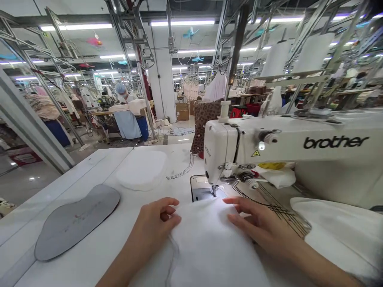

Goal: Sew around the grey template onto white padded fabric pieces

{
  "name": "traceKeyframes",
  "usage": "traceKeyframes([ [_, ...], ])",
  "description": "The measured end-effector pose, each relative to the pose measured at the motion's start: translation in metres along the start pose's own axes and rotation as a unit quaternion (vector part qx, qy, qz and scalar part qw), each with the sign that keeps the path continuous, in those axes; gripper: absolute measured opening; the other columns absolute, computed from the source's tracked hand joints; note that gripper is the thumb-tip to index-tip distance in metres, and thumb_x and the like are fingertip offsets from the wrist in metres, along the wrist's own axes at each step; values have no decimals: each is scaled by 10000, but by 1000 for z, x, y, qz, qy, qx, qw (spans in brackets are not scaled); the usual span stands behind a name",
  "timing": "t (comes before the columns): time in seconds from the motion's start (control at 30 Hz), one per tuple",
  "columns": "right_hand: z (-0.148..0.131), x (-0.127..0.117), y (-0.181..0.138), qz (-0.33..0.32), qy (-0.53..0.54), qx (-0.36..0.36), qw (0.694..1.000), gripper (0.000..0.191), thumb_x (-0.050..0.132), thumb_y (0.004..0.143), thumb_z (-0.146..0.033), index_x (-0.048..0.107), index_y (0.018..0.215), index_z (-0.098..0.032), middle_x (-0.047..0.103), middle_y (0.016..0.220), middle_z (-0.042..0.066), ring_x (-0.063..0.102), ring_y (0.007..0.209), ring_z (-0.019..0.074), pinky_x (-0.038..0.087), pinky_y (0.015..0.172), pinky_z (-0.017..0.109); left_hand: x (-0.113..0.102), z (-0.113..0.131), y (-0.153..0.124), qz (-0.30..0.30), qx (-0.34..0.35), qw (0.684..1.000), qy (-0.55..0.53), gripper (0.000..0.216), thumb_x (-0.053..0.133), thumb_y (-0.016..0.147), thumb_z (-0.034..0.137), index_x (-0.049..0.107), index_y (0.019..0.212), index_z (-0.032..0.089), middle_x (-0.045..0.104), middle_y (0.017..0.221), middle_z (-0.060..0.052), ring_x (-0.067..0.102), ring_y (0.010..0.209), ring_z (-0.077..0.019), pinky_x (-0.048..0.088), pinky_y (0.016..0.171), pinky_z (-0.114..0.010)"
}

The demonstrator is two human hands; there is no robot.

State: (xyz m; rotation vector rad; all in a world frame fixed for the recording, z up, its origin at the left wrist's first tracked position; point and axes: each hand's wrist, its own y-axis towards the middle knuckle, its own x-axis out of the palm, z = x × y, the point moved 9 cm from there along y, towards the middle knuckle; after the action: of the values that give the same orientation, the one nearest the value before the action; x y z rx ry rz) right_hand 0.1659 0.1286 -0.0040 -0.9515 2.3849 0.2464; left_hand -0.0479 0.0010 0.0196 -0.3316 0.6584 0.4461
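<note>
A piece of white fabric (206,235) lies on the sewing table, its far edge just short of the needle (214,190) of a white Brother sewing machine (287,147). My left hand (157,223) rests on the fabric's left edge with its fingers curled, pinching the cloth. My right hand (257,223) lies flat on the fabric's right side, fingers stretched toward the needle. A loose grey thread (173,255) trails over the cloth near my left wrist.
A grey curved template (77,221) lies at the left of the white table (98,167), a white padded shape (142,169) beyond it. More white cloth (335,227) is piled at the right. A co-worker (122,95) stands far behind among racks.
</note>
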Motion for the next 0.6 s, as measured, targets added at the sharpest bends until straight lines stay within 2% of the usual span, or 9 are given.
traceKeyframes([
  [0.1,11,2,-13,5,-7,-8,1000,559,581,826,-544,548,1311,-269,627,954,40,511,528,107,434,507,252,-1,-4,0,2,2,1000,-19,304,615,733,328,669,1010,217,699,835,8,621,748,-178,468,726,-295],
  [0.17,14,4,-22,-6,-23,-2,1000,576,620,796,-505,550,1318,-272,627,869,23,502,532,119,428,499,252,-4,-6,0,4,0,1000,-24,316,631,716,315,675,1015,221,697,849,9,625,750,-176,470,723,-294],
  [0.3,6,-2,-32,35,-46,3,998,423,625,764,-449,668,1142,-266,483,582,-40,452,512,131,367,485,248,-8,-8,0,-1,0,999,-32,328,648,705,317,682,1015,214,699,839,6,626,730,-176,476,706,-297],
  [0.43,-2,0,-34,44,-28,7,999,366,631,758,-480,701,1037,-254,400,551,-49,369,484,120,283,447,252,-10,-5,-1,-4,14,999,-39,312,620,737,326,680,1013,196,712,826,2,644,743,-183,479,717,-303],
  [0.6,7,11,-35,2,9,39,999,432,608,784,-552,671,1058,-224,309,550,-60,310,487,117,207,428,252,-11,-4,2,-11,20,999,-31,306,603,747,326,688,1005,188,725,787,5,655,756,-201,477,714,-316],
])
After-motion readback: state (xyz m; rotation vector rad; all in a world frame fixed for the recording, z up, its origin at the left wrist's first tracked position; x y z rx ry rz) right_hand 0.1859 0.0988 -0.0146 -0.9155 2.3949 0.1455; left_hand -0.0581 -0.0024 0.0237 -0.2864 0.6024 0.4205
